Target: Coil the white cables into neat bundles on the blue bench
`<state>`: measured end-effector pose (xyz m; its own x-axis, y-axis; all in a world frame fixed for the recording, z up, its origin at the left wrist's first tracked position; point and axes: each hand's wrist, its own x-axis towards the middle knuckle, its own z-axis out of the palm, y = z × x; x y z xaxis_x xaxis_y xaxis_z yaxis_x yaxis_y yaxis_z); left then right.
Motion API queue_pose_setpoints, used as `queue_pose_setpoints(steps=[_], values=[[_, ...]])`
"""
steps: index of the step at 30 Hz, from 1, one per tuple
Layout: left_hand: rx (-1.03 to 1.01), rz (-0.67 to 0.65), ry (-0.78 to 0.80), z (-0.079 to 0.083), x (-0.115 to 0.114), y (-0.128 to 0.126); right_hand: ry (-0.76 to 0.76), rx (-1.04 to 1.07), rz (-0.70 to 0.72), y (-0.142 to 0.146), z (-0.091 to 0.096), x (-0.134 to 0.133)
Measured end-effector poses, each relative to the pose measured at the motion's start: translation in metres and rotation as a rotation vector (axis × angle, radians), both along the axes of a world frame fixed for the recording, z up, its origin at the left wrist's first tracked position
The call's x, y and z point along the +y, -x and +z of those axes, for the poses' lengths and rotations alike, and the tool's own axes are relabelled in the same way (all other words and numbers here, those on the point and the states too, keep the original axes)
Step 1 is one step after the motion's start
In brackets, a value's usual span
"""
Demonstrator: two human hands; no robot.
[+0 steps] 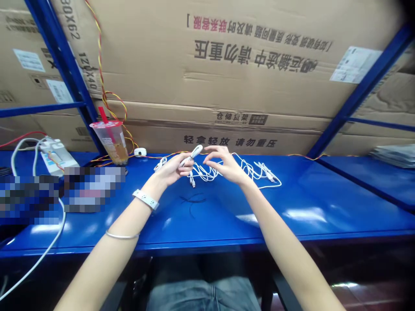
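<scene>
My left hand is closed around a folded bundle of white cable, whose looped end sticks up past the fingers. A white plug lies or hangs just below that hand. To its right, my right hand is raised with thumb and index finger apart and nothing visible between them. Loose white cables lie tangled on the blue table behind both hands. A small coil of white cable rests behind my left wrist. Thin black ties lie on the table in front of the hands.
On the left stand a drink cup with a red straw and a white power strip. A small white case sits beside the cup. Large cardboard boxes and blue posts close off the back of the blue table.
</scene>
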<state>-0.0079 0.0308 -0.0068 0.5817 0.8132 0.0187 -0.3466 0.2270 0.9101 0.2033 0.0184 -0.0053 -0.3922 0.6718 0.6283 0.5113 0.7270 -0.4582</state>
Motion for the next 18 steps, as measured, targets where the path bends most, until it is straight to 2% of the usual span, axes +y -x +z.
queue_pose_setpoints(steps=[2, 4, 6, 9, 11, 14, 18], values=[[-0.069, -0.035, 0.028, 0.002, 0.000, -0.001, -0.037, 0.005, -0.065, -0.002, -0.004, 0.006], [0.013, -0.011, -0.036, 0.003, -0.002, -0.001, -0.062, 0.025, -0.123, -0.004, -0.009, 0.013], [0.196, 0.118, -0.230, 0.003, -0.007, -0.003, -0.063, 0.054, -0.151, -0.006, -0.013, 0.019], [0.489, 0.344, -0.636, 0.002, -0.019, -0.012, -0.012, 0.100, -0.152, -0.007, -0.016, 0.025], [0.607, 0.387, -0.833, 0.000, -0.028, -0.022, 0.050, 0.142, -0.156, -0.007, -0.014, 0.024], [0.656, 0.386, -0.999, -0.004, -0.038, -0.036, 0.193, 0.271, -0.074, -0.006, -0.008, 0.018], [0.701, 0.463, -1.099, -0.010, -0.042, -0.044, 0.357, 0.492, 0.107, -0.006, -0.001, 0.011]])
